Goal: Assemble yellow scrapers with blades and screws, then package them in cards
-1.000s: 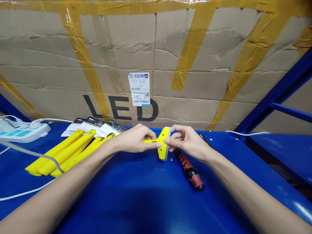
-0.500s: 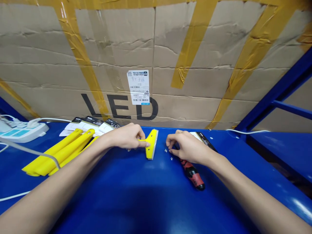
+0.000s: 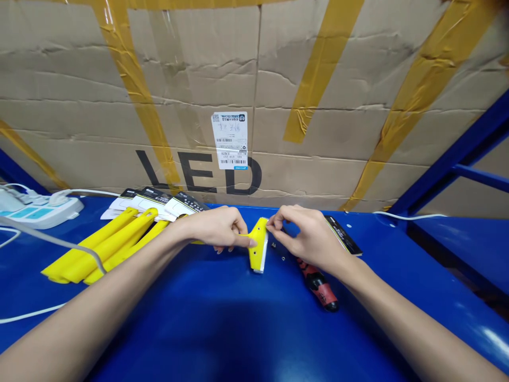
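Note:
My left hand (image 3: 225, 228) is closed on the neck of a yellow scraper (image 3: 257, 246), its wide head pointing right with a metal blade along the edge. Two dark holes show in the head. My right hand (image 3: 304, 233) pinches thumb and forefinger together at the upper blade edge; whatever lies between the fingertips is too small to make out. Just below those fingers, small metal bits (image 3: 273, 245) that look like screws and a tiny nut-like piece (image 3: 283, 258) lie on the blue table (image 3: 238, 329). Partly beneath my right hand rests a red and black screwdriver (image 3: 320, 286).
Several yellow scraper handles (image 3: 99, 244) lie at left near black and white packaging cards (image 3: 153, 200). Another card (image 3: 344, 236) sits beyond my right wrist. A white power strip (image 3: 43, 212) with cables stands far left. A large taped carton (image 3: 191, 116) closes off the back; a blue frame (image 3: 445, 164) rises at right.
My right hand has left the small metal bits and come up and left to the scraper's head. The scraper and my left hand have shifted slightly right, closing the gap between the hands.

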Available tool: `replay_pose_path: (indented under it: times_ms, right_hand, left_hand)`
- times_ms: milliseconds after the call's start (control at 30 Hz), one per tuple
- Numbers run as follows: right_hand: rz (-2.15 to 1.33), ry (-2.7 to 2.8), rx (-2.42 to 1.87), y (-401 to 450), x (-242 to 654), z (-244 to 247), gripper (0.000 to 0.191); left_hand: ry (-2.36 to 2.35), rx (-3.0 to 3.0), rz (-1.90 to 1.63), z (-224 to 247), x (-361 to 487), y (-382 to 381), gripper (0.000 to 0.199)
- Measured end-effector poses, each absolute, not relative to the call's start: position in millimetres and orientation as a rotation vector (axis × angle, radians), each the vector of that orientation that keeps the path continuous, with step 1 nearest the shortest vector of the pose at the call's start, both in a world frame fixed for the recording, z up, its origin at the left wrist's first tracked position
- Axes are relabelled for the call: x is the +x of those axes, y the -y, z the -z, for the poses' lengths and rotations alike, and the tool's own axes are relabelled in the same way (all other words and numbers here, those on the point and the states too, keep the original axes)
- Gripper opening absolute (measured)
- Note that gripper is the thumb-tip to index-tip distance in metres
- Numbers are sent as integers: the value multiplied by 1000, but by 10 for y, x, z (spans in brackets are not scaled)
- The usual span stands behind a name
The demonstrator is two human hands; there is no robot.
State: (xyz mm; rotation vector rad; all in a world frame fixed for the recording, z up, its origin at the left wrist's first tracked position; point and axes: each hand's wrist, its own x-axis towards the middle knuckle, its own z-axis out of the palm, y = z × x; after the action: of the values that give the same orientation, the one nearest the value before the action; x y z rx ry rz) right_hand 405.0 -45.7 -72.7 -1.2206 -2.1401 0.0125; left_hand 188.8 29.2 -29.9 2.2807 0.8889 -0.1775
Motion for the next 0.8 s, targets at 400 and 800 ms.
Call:
replay_pose_path:
  times_ms: [400,800]
  right_hand:
    - [230,2302,-983,509,4001,695,15]
    - [-405,2566,-1656,565,4116,516,19]
  left_hand:
    - [-855,2178,131,256,1813,-368,42]
    - [-983,2213,144,363,1813,-429,40]
